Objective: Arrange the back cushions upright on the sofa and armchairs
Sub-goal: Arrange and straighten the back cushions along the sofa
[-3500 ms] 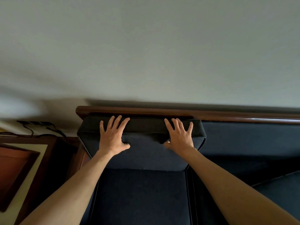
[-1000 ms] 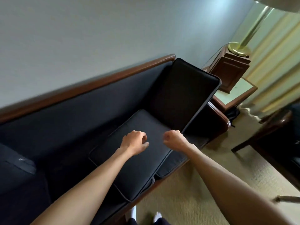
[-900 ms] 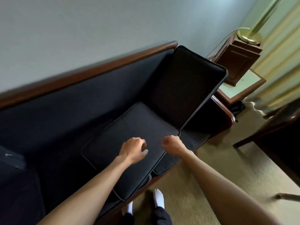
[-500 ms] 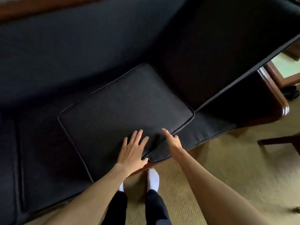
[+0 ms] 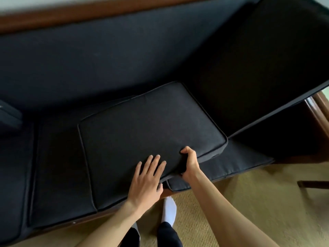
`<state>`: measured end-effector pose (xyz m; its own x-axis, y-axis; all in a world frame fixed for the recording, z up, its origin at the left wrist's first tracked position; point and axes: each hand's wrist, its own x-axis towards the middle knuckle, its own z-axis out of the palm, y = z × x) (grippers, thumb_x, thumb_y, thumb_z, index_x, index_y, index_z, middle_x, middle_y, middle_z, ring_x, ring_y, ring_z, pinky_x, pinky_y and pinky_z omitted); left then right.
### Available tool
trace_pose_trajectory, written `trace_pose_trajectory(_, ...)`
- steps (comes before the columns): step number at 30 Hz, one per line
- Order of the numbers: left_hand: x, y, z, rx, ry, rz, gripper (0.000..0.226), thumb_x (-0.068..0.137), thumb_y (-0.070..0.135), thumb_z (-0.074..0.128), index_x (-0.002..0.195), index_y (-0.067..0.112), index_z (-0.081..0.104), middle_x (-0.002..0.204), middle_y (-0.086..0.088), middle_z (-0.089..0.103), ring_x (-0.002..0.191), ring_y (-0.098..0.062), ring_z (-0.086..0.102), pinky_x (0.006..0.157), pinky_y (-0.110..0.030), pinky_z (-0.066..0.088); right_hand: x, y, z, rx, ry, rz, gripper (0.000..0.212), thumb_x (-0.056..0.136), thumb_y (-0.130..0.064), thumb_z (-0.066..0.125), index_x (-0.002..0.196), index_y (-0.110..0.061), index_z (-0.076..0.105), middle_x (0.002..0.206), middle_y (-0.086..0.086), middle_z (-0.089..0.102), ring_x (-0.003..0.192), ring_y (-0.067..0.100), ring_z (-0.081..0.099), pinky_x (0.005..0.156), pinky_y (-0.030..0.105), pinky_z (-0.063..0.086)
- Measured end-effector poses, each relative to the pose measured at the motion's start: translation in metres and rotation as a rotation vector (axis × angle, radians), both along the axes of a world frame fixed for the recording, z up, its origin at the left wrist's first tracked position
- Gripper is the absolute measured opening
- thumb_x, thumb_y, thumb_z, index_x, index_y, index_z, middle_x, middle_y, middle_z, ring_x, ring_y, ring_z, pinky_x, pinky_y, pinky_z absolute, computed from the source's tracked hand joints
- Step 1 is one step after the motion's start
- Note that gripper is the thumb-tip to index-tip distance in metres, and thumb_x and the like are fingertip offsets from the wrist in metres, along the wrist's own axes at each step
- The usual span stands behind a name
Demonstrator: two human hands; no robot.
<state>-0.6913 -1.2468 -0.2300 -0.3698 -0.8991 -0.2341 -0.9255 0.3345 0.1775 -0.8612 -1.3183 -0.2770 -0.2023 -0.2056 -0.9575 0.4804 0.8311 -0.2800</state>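
Note:
A dark back cushion (image 5: pixel 146 127) lies flat on the sofa seat (image 5: pixel 58 184), piped along its edges. My left hand (image 5: pixel 147 180) rests flat on its near edge, fingers spread. My right hand (image 5: pixel 189 162) grips that near edge, thumb on top and fingers curled under. A second dark back cushion (image 5: pixel 263 65) leans tilted against the sofa's right end. The corner of a third cushion (image 5: pixel 8 114) shows at the far left.
The sofa's padded backrest (image 5: pixel 106 54) has a brown wooden top rail (image 5: pixel 74 14). A wooden armrest (image 5: pixel 318 113) closes the right end. Tan carpet (image 5: pixel 249 202) lies in front, with my socked feet by the sofa and a chair leg (image 5: pixel 313 184) at right.
I turned from the upright cushion at the sofa's left end to the flat one. In the last half second my right hand closed on its near edge and my left hand settled flat on it.

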Motion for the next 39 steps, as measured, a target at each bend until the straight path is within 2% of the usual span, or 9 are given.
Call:
trace_pose_trajectory(5, 0.027, -0.015, 0.048, -0.125, 0.022, 0.052, 0.093, 0.068, 0.055, 0.073, 0.147, 0.02, 0.039, 0.152, -0.007, 0.042, 0.139, -0.028, 0.041, 0.106, -0.054, 0.041, 0.032, -0.034, 0.081, 0.074, 0.068, -0.004, 0.096, 0.028, -0.044, 0.073, 0.118, -0.014, 0.057, 0.101, 0.009, 0.069, 0.082, 0.029, 0.065, 0.049, 0.036, 0.041)
trace_pose_trajectory(8, 0.037, -0.05, 0.081, -0.17, -0.043, 0.08, 0.109, 0.058, 0.058, 0.079, 0.15, 0.019, 0.034, 0.152, -0.008, 0.042, 0.136, -0.03, 0.044, 0.104, -0.056, 0.041, 0.043, -0.068, 0.133, 0.045, 0.016, 0.03, 0.098, 0.028, -0.053, 0.076, 0.117, -0.017, 0.057, 0.107, 0.006, 0.065, 0.085, 0.029, 0.059, 0.055, 0.041, 0.039)
trace_pose_trajectory(12, 0.042, -0.108, 0.118, -0.189, -0.137, 0.178, 0.126, 0.04, 0.056, 0.089, 0.148, 0.021, 0.034, 0.147, -0.009, 0.046, 0.132, -0.034, 0.046, 0.104, -0.063, 0.034, 0.047, -0.104, 0.183, -0.198, 0.026, 0.122, 0.071, 0.046, -0.047, 0.068, 0.107, -0.012, 0.061, 0.106, 0.008, 0.062, 0.088, 0.027, 0.059, 0.064, 0.036, 0.046)
trace_pose_trajectory(15, 0.046, -0.141, 0.143, -0.181, -0.165, 0.313, 0.127, 0.046, 0.054, 0.088, 0.151, 0.024, 0.023, 0.151, -0.01, 0.04, 0.136, -0.034, 0.041, 0.108, -0.064, 0.028, 0.051, -0.099, 0.198, -0.495, 0.327, 0.403, 0.062, 0.049, -0.04, 0.065, 0.098, -0.003, 0.062, 0.096, 0.008, 0.066, 0.085, 0.024, 0.063, 0.07, 0.034, 0.05)
trace_pose_trajectory(18, 0.063, -0.167, 0.162, -0.202, -0.187, 0.411, 0.121, 0.058, 0.056, 0.083, 0.153, 0.025, 0.014, 0.154, -0.01, 0.034, 0.139, -0.032, 0.035, 0.111, -0.062, 0.025, 0.051, -0.095, 0.196, -0.692, 0.715, 0.774, 0.045, 0.064, -0.031, 0.073, 0.099, -0.009, 0.055, 0.103, 0.004, 0.062, 0.094, 0.024, 0.062, 0.081, 0.036, 0.05)
trace_pose_trajectory(23, 0.1, -0.213, 0.19, -0.208, -0.154, 0.402, 0.114, 0.063, 0.063, 0.078, 0.151, 0.026, 0.015, 0.149, -0.008, 0.039, 0.136, -0.03, 0.037, 0.111, -0.058, 0.025, 0.047, -0.148, 0.221, -0.858, 1.302, 1.042, 0.077, 0.065, -0.024, 0.083, 0.129, -0.015, 0.041, 0.126, 0.008, 0.042, 0.111, 0.032, 0.047, 0.079, 0.043, 0.051)
trace_pose_trajectory(26, 0.116, -0.227, 0.197, -0.165, -0.125, 0.364, 0.111, 0.065, 0.064, 0.076, 0.151, 0.027, 0.015, 0.144, -0.005, 0.041, 0.132, -0.029, 0.039, 0.11, -0.056, 0.027, 0.063, -0.19, 0.239, -0.76, 1.473, 1.443, 0.104, 0.069, -0.018, 0.08, 0.152, -0.024, 0.017, 0.155, 0.011, 0.018, 0.14, 0.039, 0.019, 0.102, 0.06, 0.037)
trace_pose_trajectory(29, 0.126, -0.23, 0.196, -0.106, -0.12, 0.312, 0.115, 0.065, 0.059, 0.079, 0.151, 0.029, 0.009, 0.144, -0.004, 0.038, 0.131, -0.028, 0.037, 0.111, -0.055, 0.026, 0.073, -0.22, 0.238, -0.591, 1.398, 1.752, 0.108, 0.079, -0.017, 0.076, 0.156, -0.028, 0.0, 0.163, 0.004, 0.004, 0.151, 0.034, -0.005, 0.113, 0.071, 0.01)
trace_pose_trajectory(39, 0.152, -0.271, 0.194, -0.109, -0.148, 0.236, 0.129, 0.058, 0.033, 0.086, 0.152, 0.026, -0.001, 0.142, -0.009, 0.035, 0.133, -0.031, 0.033, 0.109, -0.058, 0.025, 0.103, -0.266, 0.241, -0.425, 1.379, 1.807, 0.109, 0.078, -0.018, 0.078, 0.155, -0.023, 0.001, 0.163, 0.004, 0.001, 0.15, 0.034, -0.013, 0.112, 0.074, 0.001)
